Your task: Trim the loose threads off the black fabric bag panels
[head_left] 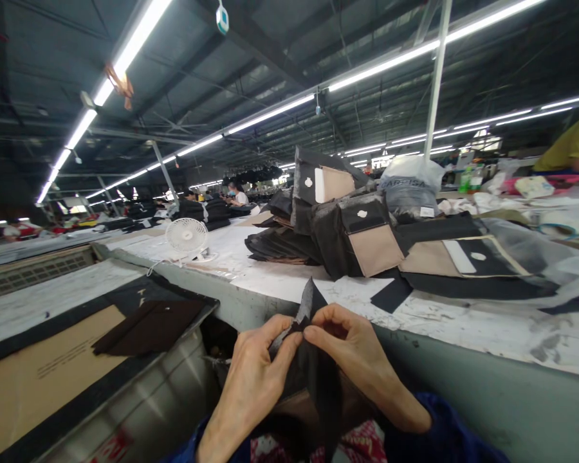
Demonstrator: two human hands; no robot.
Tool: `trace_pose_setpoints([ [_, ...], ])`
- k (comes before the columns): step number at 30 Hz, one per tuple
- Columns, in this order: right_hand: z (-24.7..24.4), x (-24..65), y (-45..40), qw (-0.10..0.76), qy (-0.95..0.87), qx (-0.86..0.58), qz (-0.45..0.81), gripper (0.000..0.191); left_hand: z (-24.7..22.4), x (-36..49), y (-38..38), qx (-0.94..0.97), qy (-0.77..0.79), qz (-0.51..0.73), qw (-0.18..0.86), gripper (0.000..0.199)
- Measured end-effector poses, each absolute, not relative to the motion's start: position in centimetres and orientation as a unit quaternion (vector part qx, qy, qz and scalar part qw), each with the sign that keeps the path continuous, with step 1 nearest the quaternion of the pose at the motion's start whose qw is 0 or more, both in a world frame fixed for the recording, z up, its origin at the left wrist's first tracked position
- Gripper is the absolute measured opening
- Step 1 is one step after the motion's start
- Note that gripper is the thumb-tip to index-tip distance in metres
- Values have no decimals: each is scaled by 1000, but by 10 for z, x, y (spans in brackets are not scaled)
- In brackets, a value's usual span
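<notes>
A dark fabric piece (321, 386) with a grey edge and a brown panel hangs between my hands, close to my body. My left hand (258, 363) pinches its upper edge between thumb and fingers. Right beside it, my right hand (352, 347) grips the same edge, thumb and fingertips closed on the cloth. A pointed corner of the piece sticks up above both hands. The lower part falls in shadow over my lap, and its full shape is hidden.
Ahead, a paper-covered table (265, 286) bears stacked black and tan fabric pieces (374, 247), a small white fan (187, 238) and a plastic bag (410, 183). At left, a dark brown fabric piece (149, 328) lies on cardboard (53, 373). A person's yellow sleeve (569, 145) shows at far right.
</notes>
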State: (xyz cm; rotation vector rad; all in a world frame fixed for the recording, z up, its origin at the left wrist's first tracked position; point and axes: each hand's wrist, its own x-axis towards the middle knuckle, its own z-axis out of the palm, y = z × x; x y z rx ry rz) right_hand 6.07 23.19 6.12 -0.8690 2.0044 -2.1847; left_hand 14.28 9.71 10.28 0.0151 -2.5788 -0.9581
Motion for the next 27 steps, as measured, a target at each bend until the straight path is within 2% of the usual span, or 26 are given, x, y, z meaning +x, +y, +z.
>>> trace_pose_setpoints([
  [4,67,62,235,49,634,-286,-717,22,100,145,102,-2,-924,-321,206,24],
  [8,65,61,236,6,654,-289,-699,17,98,143,103,2,-927,-314,204,25],
  [10,61,62,234,-71,669,-305,-674,15,96,141,104,12,-928,-303,217,25],
  [14,58,70,232,-307,655,-374,-580,17,89,133,104,30,-926,-288,243,23],
  [17,63,76,236,-352,613,-420,-569,15,87,131,104,30,-918,-318,238,23],
  [20,66,73,244,-300,625,-364,-623,14,87,132,104,22,-909,-341,237,27],
  [23,65,67,247,-143,669,-320,-656,7,87,135,105,11,-908,-342,243,26],
  [25,63,64,247,-35,674,-298,-675,13,87,136,107,5,-909,-337,246,25],
  [27,62,64,246,26,664,-279,-693,16,86,138,108,0,-911,-329,251,25],
])
